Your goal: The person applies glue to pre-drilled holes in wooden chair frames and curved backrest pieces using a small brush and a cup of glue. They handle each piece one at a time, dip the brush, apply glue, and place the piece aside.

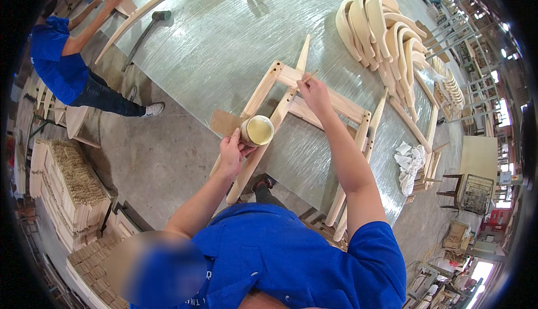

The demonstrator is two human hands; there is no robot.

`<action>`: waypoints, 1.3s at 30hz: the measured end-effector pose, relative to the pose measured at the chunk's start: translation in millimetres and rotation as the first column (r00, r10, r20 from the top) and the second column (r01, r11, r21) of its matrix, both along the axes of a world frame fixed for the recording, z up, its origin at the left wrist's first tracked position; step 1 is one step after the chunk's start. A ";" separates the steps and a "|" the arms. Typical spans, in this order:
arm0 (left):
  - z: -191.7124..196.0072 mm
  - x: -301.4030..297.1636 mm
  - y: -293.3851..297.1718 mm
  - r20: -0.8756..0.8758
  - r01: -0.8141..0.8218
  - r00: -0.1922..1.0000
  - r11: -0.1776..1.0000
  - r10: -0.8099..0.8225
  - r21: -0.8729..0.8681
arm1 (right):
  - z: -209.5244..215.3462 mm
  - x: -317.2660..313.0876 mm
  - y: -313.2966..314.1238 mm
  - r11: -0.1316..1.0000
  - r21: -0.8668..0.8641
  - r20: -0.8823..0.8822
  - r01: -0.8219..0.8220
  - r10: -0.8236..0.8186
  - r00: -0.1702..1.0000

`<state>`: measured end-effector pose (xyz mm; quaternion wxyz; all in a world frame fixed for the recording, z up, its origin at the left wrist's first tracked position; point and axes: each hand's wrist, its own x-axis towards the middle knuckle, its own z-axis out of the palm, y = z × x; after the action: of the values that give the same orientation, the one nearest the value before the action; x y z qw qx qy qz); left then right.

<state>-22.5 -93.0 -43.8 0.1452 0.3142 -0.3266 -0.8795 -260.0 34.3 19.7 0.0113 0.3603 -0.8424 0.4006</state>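
My left hand (231,153) grips a round cup (258,131) of pale yellow, glue-like paste. A flat brown piece (224,123) juts out beside the cup; whether it is joined to it I cannot tell. Over the wooden chair frames (330,99), my right hand (315,91) pinches a thin stick (311,76). The stick's lower end is at or close to a frame's leg top, where dark holes show. The frames have long tapered legs joined by flat rails. They rest on the film-covered table, some legs reaching over its near edge.
Curved wooden parts (386,29) are piled at the table's (213,45) far right, near a crumpled white cloth (410,166). A black mallet (151,31) lies at the far left edge. A co-worker in blue (59,65) stands left, above stacked wooden parts (70,186).
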 end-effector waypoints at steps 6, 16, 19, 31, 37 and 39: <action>3.5 -0.4 2.3 -0.031 0.007 0.999 1.000 -0.007 -0.002 | 5.7 1.2 8.1 0.995 -0.021 0.073 0.099 -0.098 0.993; 10.2 -1.8 5.3 -0.017 0.060 0.998 0.998 -0.061 -0.029 | -7.6 23.9 15.8 0.998 -0.056 0.014 0.018 -0.018 1.000; 7.5 0.3 4.8 -0.005 0.069 0.998 0.997 -0.070 -0.042 | 1.3 23.4 3.9 0.998 0.056 -0.046 0.005 -0.003 0.999; 5.7 9.8 3.9 0.053 0.063 0.997 0.997 -0.060 -0.051 | -22.4 28.1 35.6 0.838 -0.284 0.521 0.466 -0.273 0.808; 11.4 2.4 1.1 0.076 0.097 0.993 0.994 -0.093 -0.056 | -86.1 55.5 58.1 0.432 -0.526 0.834 0.732 0.095 0.544; 13.2 3.3 1.0 0.058 0.105 0.993 0.993 -0.102 -0.056 | -91.1 60.8 57.8 0.375 -0.555 0.829 0.743 0.168 0.534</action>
<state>-19.2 -91.9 -30.6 0.0994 0.3163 -0.3720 -0.8670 -199.2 92.2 -71.4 -0.0912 -0.0995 -0.4631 0.8760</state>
